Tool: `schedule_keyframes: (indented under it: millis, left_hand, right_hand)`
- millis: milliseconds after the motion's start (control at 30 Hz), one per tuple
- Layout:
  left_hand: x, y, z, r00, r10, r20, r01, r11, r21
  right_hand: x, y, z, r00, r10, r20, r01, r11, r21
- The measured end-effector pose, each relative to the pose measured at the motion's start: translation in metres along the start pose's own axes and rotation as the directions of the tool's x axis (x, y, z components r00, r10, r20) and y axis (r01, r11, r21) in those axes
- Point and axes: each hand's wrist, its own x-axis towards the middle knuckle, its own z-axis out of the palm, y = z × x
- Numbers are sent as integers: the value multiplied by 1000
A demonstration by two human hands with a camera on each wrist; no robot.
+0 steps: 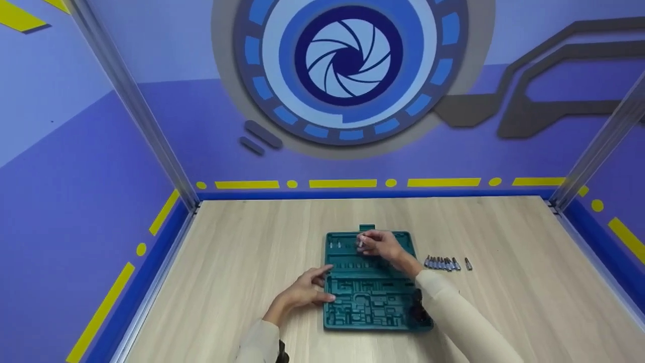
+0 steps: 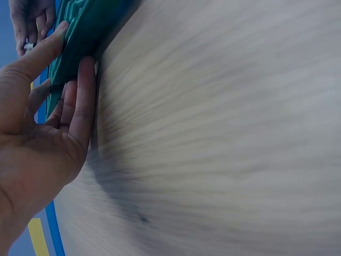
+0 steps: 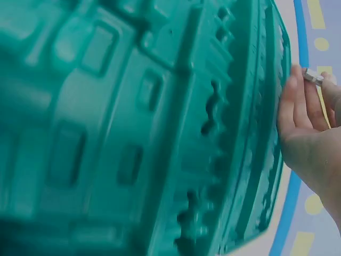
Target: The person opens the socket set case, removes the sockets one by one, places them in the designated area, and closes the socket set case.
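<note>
left hand (image 1: pixel 302 291), fingers straight, presses the tray (image 1: pixel 373 302) edge; right hand (image 1: pixel 380 245) pinches a bit (image 1: pixel 361 243) over its far slots. best to keep the tray braced and lower the bit straight into a slot.

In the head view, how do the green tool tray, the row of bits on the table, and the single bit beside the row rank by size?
Largest to smallest:
1. green tool tray
2. row of bits
3. single bit
</note>
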Motion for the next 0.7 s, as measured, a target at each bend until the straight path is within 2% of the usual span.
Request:
schedule_keyframes:
  millis: [133, 367, 700]
  left_hand:
    - [1, -1, 2, 1000, -1, -2, 1, 1000, -16]
    - [0, -2, 2, 1000, 16, 0, -16, 1000, -2]
    - [0, -2, 2, 1000, -4, -6, 4, 1000, -10]
  right_hand:
    - [-11, -2, -15, 999, 3, 38, -4, 1000, 31]
    - [-27, -2, -41, 997, 40, 71, -38, 999, -27]
    - [-48, 2, -75, 996, 84, 26, -83, 996, -28]
